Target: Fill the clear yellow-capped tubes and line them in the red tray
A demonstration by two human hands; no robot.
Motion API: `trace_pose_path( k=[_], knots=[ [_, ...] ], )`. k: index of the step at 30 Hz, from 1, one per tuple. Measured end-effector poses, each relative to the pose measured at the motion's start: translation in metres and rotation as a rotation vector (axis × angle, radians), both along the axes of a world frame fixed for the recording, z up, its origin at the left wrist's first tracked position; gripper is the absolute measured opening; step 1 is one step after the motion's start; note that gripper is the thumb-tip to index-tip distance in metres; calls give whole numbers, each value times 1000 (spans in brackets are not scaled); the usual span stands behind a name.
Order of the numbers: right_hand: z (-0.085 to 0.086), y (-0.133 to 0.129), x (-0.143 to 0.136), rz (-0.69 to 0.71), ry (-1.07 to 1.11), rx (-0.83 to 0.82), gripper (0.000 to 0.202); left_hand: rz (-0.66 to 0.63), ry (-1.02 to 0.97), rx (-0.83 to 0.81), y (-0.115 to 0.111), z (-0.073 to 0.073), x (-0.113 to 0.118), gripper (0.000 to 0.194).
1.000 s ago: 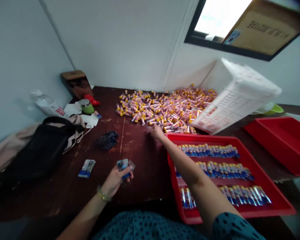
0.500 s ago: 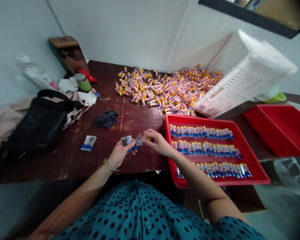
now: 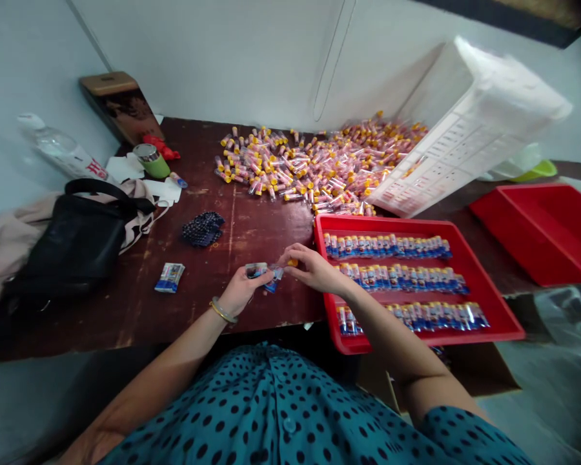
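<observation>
My left hand point(image 3: 242, 289), with a bangle at the wrist, is closed on small printed packets point(image 3: 256, 270) above the brown table point(image 3: 198, 323). Close beside it my right hand point(image 3: 310, 267) pinches a small yellow-capped tube point(image 3: 293, 262) at the clear edge of a blue packet point(image 3: 273, 281). How far the tube sits inside the packet is too small to tell. A short stack of similar packets point(image 3: 170, 278) lies on the table to the left. Many yellow-capped tubes point(image 3: 290, 174) are heaped at the back.
A red tray point(image 3: 392, 226) at the right holds three rows of filled packets point(image 3: 401, 278). Behind it leans a white crate point(image 3: 445, 148). Dark dotted cloth point(image 3: 203, 229), a black bag point(image 3: 77, 239), a green jar point(image 3: 152, 161) and a bottle point(image 3: 62, 148) stand leftward; another red bin point(image 3: 537, 239) is far right.
The hands have shifted slightly rightward in the picture, still close together. The whole view has moved a little, with the table items lying slightly farther left.
</observation>
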State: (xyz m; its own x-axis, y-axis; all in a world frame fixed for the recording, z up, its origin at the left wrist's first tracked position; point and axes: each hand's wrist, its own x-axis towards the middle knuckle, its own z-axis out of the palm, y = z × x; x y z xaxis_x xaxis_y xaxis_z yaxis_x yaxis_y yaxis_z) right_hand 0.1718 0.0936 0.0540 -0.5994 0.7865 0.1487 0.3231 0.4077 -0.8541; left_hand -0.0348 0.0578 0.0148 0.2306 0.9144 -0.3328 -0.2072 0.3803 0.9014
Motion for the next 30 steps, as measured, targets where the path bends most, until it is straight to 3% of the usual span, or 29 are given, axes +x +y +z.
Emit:
trace_pose_path(
  k=[4,7,15,24,30],
  knots=[
    [-8,1,13,-205,246,-229,24,-4,56,98,2,-4,0,28],
    [-6,1,21,-277,403,-406,27,-15,76,128,2,-5,1,25],
    [1,-1,27,-316,494,-454,23,10,84,113,1,-4,4,23],
    [0,1,22,-206,655,-690,25,-26,109,144,-1,5,4,24],
    [4,-1,19,-181,615,-704,23,-85,-70,46,-1,2,-1,27]
  ],
)
